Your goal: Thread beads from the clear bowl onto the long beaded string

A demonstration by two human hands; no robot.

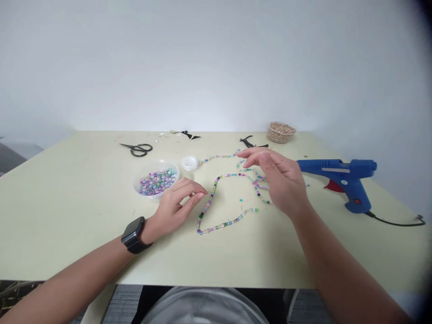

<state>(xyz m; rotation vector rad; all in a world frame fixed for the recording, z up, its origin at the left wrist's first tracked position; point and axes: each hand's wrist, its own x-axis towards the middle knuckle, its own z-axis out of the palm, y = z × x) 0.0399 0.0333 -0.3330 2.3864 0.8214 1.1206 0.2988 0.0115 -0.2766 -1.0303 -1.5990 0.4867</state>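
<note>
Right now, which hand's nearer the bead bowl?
Left. The left hand sits just in front of and right of the clear bowl of beads, close to its rim. The right hand is far to the bowl's right, over the beaded strand.

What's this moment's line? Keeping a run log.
left hand: empty, by strand | right hand: empty, above strand | near: bead bowl

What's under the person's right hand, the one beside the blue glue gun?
Loops of a multicoloured bead strand run beneath the raised right hand; directly below the palm, the strand's path is hidden.
</note>
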